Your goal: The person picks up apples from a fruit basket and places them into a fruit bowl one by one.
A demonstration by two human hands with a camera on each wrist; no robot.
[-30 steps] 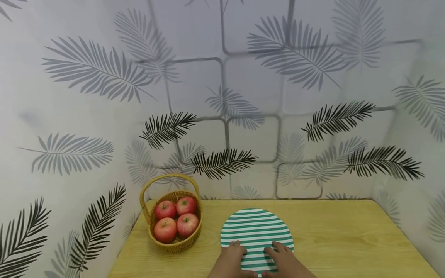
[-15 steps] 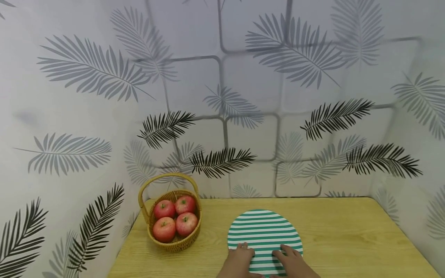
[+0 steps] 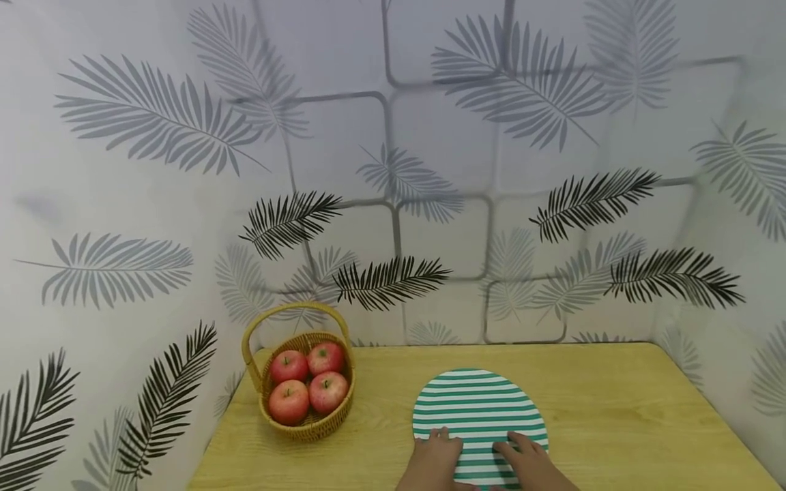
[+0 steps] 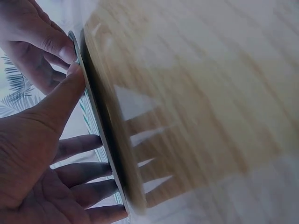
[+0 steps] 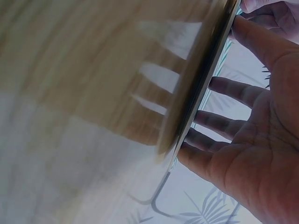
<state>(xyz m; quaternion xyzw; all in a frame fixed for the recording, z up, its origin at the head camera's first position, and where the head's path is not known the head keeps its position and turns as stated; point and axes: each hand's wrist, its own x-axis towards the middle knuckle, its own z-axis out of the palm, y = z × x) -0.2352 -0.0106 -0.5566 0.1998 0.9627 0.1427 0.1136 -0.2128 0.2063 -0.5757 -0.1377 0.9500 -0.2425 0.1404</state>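
Note:
A round placemat (image 3: 479, 399) with green and white stripes lies flat on the wooden table, right of the middle in the head view. My left hand (image 3: 431, 460) rests on its lower left part and my right hand (image 3: 531, 464) on its lower right part, fingers spread and fairly straight. Seen from the left wrist, the left hand (image 4: 28, 154) has its fingertips along the mat's thin edge (image 4: 100, 121), its thumb close to the other hand's thumb. From the right wrist, the right hand (image 5: 261, 140) touches the mat likewise with spread fingers.
A wicker basket (image 3: 319, 426) with a tall handle stands at the table's left, holding several red apples (image 3: 288, 402). The wooden table (image 3: 626, 409) reaches back to a wall (image 3: 442, 239) with a leaf pattern. Side walls flank it left and right.
The placemat has slid to the right across the table, with both hands moving along on it. The basket and apples have stayed in place; the head view has shifted slightly.

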